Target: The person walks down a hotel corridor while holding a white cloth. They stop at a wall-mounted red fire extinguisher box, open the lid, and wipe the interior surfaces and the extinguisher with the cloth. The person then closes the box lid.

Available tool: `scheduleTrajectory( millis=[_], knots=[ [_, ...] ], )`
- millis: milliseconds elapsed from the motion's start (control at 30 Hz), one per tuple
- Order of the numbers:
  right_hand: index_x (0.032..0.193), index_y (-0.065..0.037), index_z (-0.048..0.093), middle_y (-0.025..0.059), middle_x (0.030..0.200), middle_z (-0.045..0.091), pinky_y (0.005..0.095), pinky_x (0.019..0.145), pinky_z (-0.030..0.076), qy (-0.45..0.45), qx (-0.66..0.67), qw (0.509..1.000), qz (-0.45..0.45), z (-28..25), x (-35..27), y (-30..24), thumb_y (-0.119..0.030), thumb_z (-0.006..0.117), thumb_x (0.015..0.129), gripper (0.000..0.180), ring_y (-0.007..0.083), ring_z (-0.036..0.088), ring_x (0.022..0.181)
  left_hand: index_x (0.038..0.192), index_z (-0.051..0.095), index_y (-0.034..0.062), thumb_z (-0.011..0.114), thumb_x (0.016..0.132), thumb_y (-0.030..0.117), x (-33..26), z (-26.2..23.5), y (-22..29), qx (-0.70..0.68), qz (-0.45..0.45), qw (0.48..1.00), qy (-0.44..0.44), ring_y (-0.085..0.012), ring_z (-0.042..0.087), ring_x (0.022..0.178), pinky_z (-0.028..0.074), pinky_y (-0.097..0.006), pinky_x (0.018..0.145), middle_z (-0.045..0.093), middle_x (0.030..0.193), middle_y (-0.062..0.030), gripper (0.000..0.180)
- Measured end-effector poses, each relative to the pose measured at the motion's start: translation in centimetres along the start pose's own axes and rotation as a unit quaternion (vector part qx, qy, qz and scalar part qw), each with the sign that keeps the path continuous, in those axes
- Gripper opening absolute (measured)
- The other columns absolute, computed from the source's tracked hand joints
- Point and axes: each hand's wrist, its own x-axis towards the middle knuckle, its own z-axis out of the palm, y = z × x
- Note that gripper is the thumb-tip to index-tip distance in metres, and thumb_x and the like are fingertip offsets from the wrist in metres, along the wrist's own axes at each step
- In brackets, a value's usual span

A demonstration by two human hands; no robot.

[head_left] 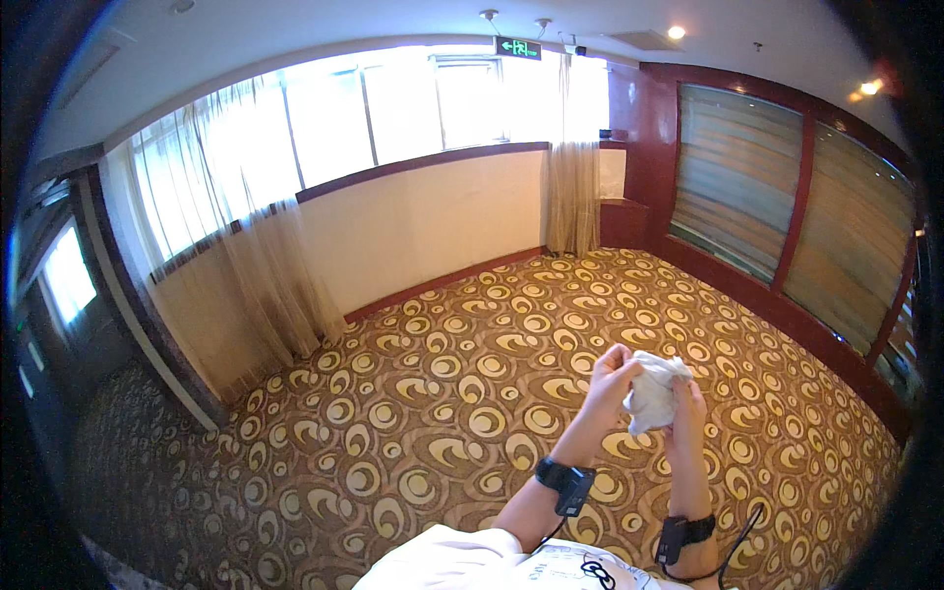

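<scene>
Hands up front in the head view: left hand and right hand both grip a crumpled white cloth, held between them in mid-air above the brown swirl-patterned carpet. Black wristbands too.

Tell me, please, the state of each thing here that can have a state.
White cloth: bunched up, held in the air between both hands.
Left hand: closed on the cloth.
Right hand: closed on the cloth.
Sheer curtains: drawn across the windows, daylight coming through.
Ceiling light: on.
</scene>
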Motion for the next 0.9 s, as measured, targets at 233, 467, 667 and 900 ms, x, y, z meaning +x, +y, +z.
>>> scheduleTrajectory(
  millis=[233, 467, 667, 900],
  knots=[
    [0.102, -0.003, 0.05, 0.0049, 0.086, 0.059, 0.0225, 0.061, 0.048, -0.181, 0.026, 0.983, -0.031, 0.7, 9.8, -3.9, -0.035, 0.059, 0.084, 0.038, 0.0098, 0.058, 0.072, 0.069, 0.042, 0.0108, 0.054, 0.077, 0.003, 4.5, 4.0, 1.1, 0.082, 0.17, 0.975, 0.118, -0.002, 0.038, 0.057, 0.03, -0.017, 0.047, 0.042, 0.065, 0.0049, 0.017],
    [0.098, -0.004, 0.051, 0.0043, 0.078, 0.059, 0.0204, 0.056, 0.044, -0.287, 0.082, 0.954, -0.022, 5.8, 11.9, -5.4, -0.026, 0.057, 0.086, 0.026, 0.0074, 0.056, 0.068, 0.074, 0.044, 0.0102, 0.051, 0.085, 0.008, 5.4, 4.4, 5.3, 0.184, 0.244, 0.922, 0.237, -0.0015, 0.039, 0.055, 0.031, -0.018, 0.047, 0.043, 0.064, 0.0053, 0.013],
    [0.106, -0.006, 0.051, 0.0021, 0.072, 0.058, 0.0183, 0.052, 0.038, -0.369, 0.109, 0.92, -0.071, 7.1, 15.2, -4.9, -0.015, 0.058, 0.085, 0.024, 0.0038, 0.051, 0.062, 0.097, 0.048, 0.0072, 0.043, 0.092, 0.026, 9.2, 3.9, 4.8, 0.247, 0.297, 0.891, 0.238, -0.0076, 0.052, 0.073, 0.043, -0.022, 0.061, 0.052, 0.083, -0.0019, 0.02],
    [0.106, -0.004, 0.049, 0.0059, 0.078, 0.061, 0.0191, 0.058, 0.044, -0.365, 0.081, 0.922, -0.101, 4.5, 24.8, -3.5, -0.013, 0.056, 0.085, 0.024, 0.0074, 0.057, 0.07, 0.106, 0.043, 0.007, 0.036, 0.094, 0.024, 19.7, 4.1, -0.5, 0.141, 0.274, 0.93, 0.202, -0.0125, 0.054, 0.085, 0.047, -0.028, 0.072, 0.053, 0.095, -0.0056, 0.022]
  ],
)
